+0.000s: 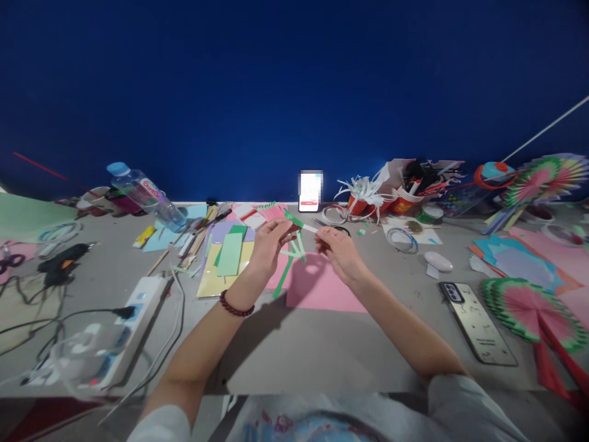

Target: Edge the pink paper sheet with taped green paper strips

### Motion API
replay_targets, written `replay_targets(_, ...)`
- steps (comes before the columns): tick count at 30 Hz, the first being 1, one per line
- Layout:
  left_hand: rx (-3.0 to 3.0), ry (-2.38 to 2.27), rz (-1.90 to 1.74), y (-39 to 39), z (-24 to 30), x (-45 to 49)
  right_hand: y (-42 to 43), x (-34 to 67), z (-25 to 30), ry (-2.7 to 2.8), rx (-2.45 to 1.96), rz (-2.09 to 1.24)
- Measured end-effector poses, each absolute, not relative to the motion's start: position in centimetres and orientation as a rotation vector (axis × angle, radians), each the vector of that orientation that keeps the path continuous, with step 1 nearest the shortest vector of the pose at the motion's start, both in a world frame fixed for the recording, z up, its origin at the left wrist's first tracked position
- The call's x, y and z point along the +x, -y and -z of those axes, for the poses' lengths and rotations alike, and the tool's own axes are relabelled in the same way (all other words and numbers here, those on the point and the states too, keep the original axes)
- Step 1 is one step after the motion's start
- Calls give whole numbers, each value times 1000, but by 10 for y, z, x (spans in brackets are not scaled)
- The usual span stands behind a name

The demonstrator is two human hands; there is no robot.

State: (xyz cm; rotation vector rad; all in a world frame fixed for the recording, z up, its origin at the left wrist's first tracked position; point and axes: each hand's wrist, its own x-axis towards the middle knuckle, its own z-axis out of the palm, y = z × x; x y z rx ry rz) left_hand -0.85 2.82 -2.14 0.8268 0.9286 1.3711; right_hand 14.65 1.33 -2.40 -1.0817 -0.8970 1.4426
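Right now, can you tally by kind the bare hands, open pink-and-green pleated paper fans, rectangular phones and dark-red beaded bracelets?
Bare hands: 2
Open pink-and-green pleated paper fans: 2
Rectangular phones: 2
Dark-red beaded bracelets: 1
Total: 7

Okay, this desk (386, 344) is packed lol. Blue-capped plastic bottle (150, 195) on the left, a power strip (143, 307) with stuff plugged in, black glue gun (62, 267) near it. Lit phone (309, 194) upright by the blue wall (294, 92), and a second phone (481, 325) lying face down beside a pink-and-green paper fan (529, 306).
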Motion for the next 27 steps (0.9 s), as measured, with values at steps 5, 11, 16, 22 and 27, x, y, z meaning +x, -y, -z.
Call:
replay_targets(5, 712, -880, -1442, -34, 18, -19, -19, 147, 29, 680, -1039, -1529)
replay_targets(11, 714, -943, -1627, -39, 12, -30, -23, 153, 29, 636, -1024, -1577)
replay_targets(16, 717, -941, -1709, -42, 12, -36, -27, 159, 28, 670, -1039, -1556)
replay_targets(22, 702, -996, -1832, -52, 15, -44, -34, 170, 28, 626, -1019, -1650)
replay_targets(27, 673, -1015, -1882, -58, 14, -52, -41, 181, 25, 618, -1046, -1661)
